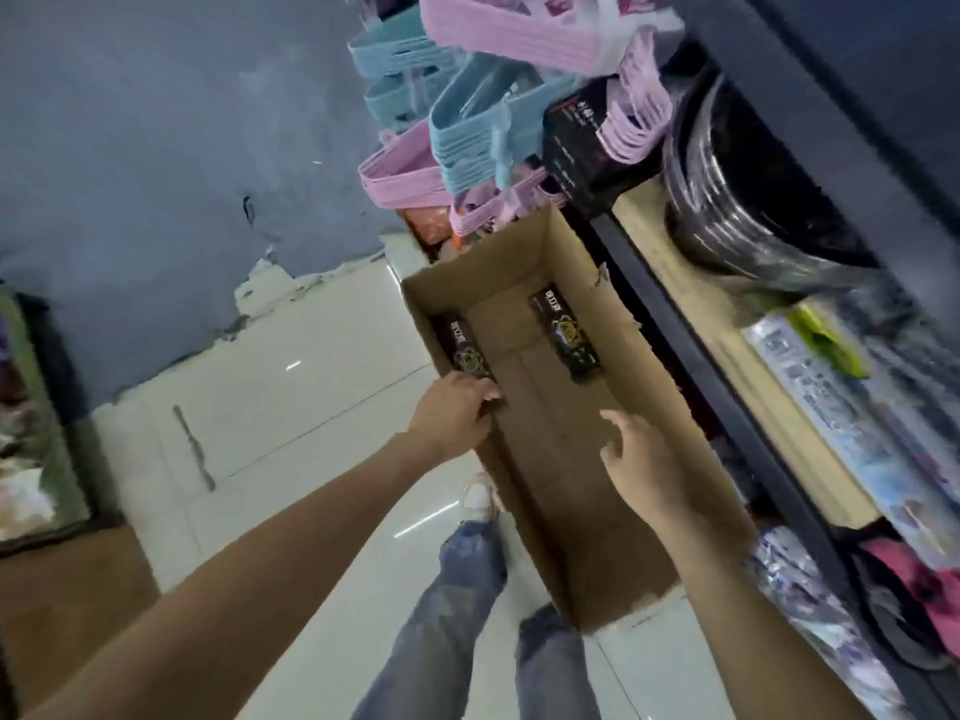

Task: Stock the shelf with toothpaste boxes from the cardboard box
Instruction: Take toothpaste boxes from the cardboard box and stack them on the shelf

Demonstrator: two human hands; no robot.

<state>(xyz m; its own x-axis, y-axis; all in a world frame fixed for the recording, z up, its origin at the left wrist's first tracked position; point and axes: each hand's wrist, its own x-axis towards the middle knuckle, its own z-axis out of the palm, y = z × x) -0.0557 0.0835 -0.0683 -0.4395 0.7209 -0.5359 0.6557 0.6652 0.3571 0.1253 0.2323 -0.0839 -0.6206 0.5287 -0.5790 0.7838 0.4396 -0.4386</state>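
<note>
Brown corrugated card, matte and creased: the cardboard box (561, 459) is long, rectangular and open-topped, w/ both hands at it. Left hand (457, 413) sits at the box's left wall, fingers curled over the near end of a black toothpaste box (464, 348) lying flat along that wall; looks like a grip, though fingertips are partly hidden by the wall edge. Right hand (636, 459) hovers over the box interior, fingers loosely spread & relaxed, holding nothing. A 2nd toothpaste box (563, 335), same glossy black w/ gold print, lies flat toward the right wall, well apart from the first; bare card floor between them. Right wall's top edge is torn and ragged.

Box stands on glossy pale floor tiles (291, 387) w/ light streaks, its right side just beside the shelf (675, 324): dark metal frame, pale wood-look boards. On the shelf: coiled black hose (737, 210), shiny; flat plastic-wrapped packs (831, 387), blurred. Beyond the box's far end, stacks of pink & blue plastic hangers (457, 142), thin and ribbed, overhang the far rim.

Grey-blue wall (156, 148) at left, paint chipped along its base. Jeans and a white shoe (478, 498) just left of the box. Open floor to the left; shelf side is tight.
</note>
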